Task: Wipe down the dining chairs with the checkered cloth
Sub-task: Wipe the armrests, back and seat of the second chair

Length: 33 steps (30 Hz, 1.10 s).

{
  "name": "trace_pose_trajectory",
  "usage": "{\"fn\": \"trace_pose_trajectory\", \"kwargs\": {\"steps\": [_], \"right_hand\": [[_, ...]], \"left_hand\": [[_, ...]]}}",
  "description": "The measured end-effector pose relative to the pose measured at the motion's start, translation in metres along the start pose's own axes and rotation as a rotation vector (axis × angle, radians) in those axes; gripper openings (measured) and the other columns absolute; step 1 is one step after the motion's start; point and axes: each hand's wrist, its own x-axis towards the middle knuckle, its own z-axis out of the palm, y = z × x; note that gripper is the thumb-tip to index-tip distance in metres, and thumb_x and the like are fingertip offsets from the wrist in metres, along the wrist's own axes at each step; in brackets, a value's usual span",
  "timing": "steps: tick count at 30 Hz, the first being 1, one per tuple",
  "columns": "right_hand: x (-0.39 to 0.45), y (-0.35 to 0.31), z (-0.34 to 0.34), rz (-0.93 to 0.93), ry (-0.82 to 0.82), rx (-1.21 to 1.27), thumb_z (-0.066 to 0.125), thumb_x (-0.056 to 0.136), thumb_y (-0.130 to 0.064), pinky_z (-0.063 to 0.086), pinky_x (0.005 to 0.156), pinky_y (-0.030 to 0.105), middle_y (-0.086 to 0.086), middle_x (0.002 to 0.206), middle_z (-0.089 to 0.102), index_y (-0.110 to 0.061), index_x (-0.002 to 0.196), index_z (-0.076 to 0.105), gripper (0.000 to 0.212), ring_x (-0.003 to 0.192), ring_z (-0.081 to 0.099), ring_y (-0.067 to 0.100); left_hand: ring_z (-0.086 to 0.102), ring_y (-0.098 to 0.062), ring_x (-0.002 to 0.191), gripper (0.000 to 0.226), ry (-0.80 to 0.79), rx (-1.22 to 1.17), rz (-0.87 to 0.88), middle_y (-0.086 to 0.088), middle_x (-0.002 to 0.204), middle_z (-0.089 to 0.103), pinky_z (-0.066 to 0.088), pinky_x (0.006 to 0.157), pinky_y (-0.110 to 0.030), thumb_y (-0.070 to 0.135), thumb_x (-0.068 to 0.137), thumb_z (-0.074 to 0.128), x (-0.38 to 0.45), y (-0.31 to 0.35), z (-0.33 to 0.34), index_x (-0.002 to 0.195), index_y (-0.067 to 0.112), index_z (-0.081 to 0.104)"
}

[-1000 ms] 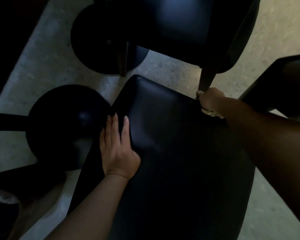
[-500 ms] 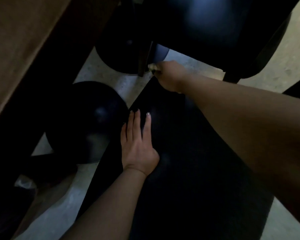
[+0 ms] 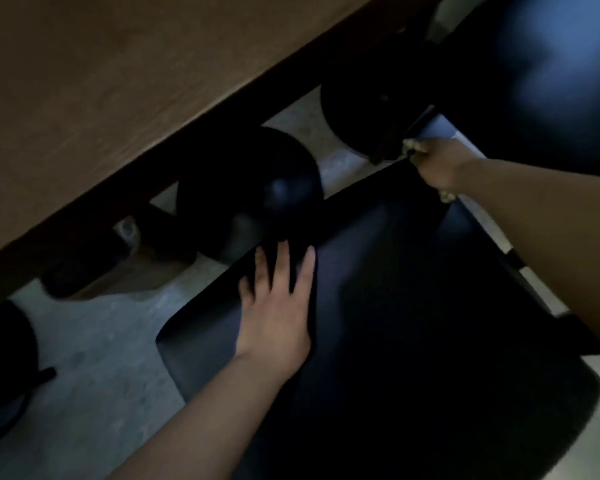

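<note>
Both hands work: left hand (image 3: pixel 278 313), fingers straight, steadies the black padded chair seat (image 3: pixel 395 306); right hand (image 3: pixel 440 164) clutches the bunched checkered cloth (image 3: pixel 411 146), which may snag on the chair leg.

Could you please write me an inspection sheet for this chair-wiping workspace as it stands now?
Surface: black padded chair seat, dim, no marks discernible.
Job's things: cloth bunched in the right hand at the seat's far corner; pattern too dark to tell. Second black chair beyond.
Clutter: nothing seen.
Grippers: left hand flat on the seat's left edge, fingers straight; right hand grips the cloth.
Cables: nothing seen.
Surroundings: wooden table upper left, round black bases on pale speckled floor.
</note>
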Motion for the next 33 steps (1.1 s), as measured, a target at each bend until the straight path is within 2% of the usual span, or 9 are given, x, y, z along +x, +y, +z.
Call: {"fn": "trace_pose_trajectory", "kwargs": {"steps": [2, 5, 7, 11, 17, 21, 23, 29, 33], "right_hand": [[0.005, 0.002, -0.003, 0.003, -0.031, -0.031, 0.034, 0.100, -0.025, 0.046, 0.055, 0.018, 0.022, 0.118, 0.061, -0.010, 0.133, 0.053, 0.041, 0.081, 0.058, 0.030], [0.016, -0.006, -0.002, 0.000, 0.008, -0.051, 0.043, 0.098, -0.024, 0.046, 0.090, 0.037, 0.022, 0.127, 0.056, -0.005, 0.130, 0.055, 0.039, 0.114, 0.054, 0.036], [0.024, -0.021, 0.001, -0.044, -0.015, -0.134, 0.046, 0.096, -0.022, 0.039, 0.100, 0.046, 0.022, 0.128, 0.054, -0.003, 0.125, 0.057, 0.036, 0.119, 0.049, 0.039], [0.026, -0.071, 0.026, -0.174, -0.155, -0.287, 0.047, 0.095, -0.024, 0.045, 0.092, 0.045, 0.023, 0.118, 0.059, -0.003, 0.117, 0.061, 0.033, 0.110, 0.054, 0.040], [0.007, -0.116, 0.057, -0.242, -0.192, -0.364, 0.051, 0.094, -0.029, 0.042, 0.087, 0.032, 0.020, 0.132, 0.052, -0.011, 0.130, 0.055, 0.040, 0.114, 0.054, 0.037], [-0.008, -0.150, 0.080, -0.318, -0.207, -0.426, 0.043, 0.094, -0.040, 0.044, 0.090, 0.034, 0.022, 0.131, 0.053, -0.007, 0.126, 0.056, 0.048, 0.114, 0.054, 0.037], [-0.018, -0.167, 0.094, -0.350, -0.222, -0.455, 0.037, 0.095, -0.048, 0.040, 0.093, 0.037, 0.022, 0.137, 0.049, -0.007, 0.131, 0.052, 0.057, 0.120, 0.050, 0.039], [-0.050, -0.211, 0.127, -0.488, -0.225, -0.461, 0.032, 0.094, -0.047, 0.041, 0.095, 0.041, 0.024, 0.136, 0.048, -0.009, 0.127, 0.054, 0.055, 0.120, 0.051, 0.040], [-0.085, -0.247, 0.152, -0.607, -0.216, -0.443, 0.032, 0.090, -0.041, 0.042, 0.082, 0.039, 0.023, 0.125, 0.058, -0.009, 0.117, 0.060, 0.051, 0.111, 0.057, 0.039]], "left_hand": [[-0.027, -0.045, 0.142, 0.113, -0.133, 0.071, -0.032, -0.010, 0.149, -0.044, 0.010, 0.115, -0.064, 0.024, 0.082, 0.056, -0.031, -0.020, 0.012, 0.138, 0.036, -0.041], [-0.037, -0.049, 0.135, 0.113, -0.201, 0.133, -0.030, -0.013, 0.140, -0.056, 0.003, 0.113, -0.068, 0.034, 0.087, 0.054, -0.043, -0.026, 0.026, 0.130, 0.037, -0.051], [-0.040, -0.050, 0.132, 0.113, -0.186, 0.121, -0.046, -0.014, 0.138, -0.057, 0.001, 0.111, -0.070, 0.037, 0.087, 0.053, -0.040, -0.021, 0.030, 0.128, 0.036, -0.052], [-0.043, -0.049, 0.131, 0.114, -0.173, 0.108, -0.050, -0.013, 0.140, -0.055, -0.002, 0.110, -0.071, 0.040, 0.085, 0.056, -0.041, -0.022, 0.033, 0.136, 0.036, -0.045], [-0.042, -0.043, 0.134, 0.112, -0.240, 0.024, -0.001, -0.007, 0.145, -0.051, -0.003, 0.113, -0.066, 0.033, 0.084, 0.061, -0.042, -0.030, 0.022, 0.144, 0.038, -0.033], [-0.036, -0.016, 0.140, 0.098, -0.212, -0.259, 0.034, 0.004, 0.158, -0.032, -0.011, 0.120, -0.042, 0.013, 0.083, 0.054, -0.053, -0.056, 0.014, 0.155, 0.028, -0.011], [-0.034, -0.005, 0.137, 0.087, -0.151, -0.349, 0.000, 0.003, 0.161, -0.025, -0.014, 0.117, -0.028, 0.013, 0.088, 0.050, -0.071, -0.072, 0.018, 0.156, 0.023, -0.004], [-0.034, -0.009, 0.138, 0.074, -0.084, -0.357, -0.128, 0.006, 0.153, -0.035, -0.015, 0.115, -0.026, 0.028, 0.100, 0.040, -0.136, -0.106, 0.048, 0.155, 0.025, -0.010], [-0.029, -0.005, 0.140, 0.075, -0.045, -0.454, -0.192, 0.011, 0.149, -0.036, -0.012, 0.116, -0.024, 0.024, 0.100, 0.042, -0.161, -0.113, 0.064, 0.155, 0.023, -0.010]]}}
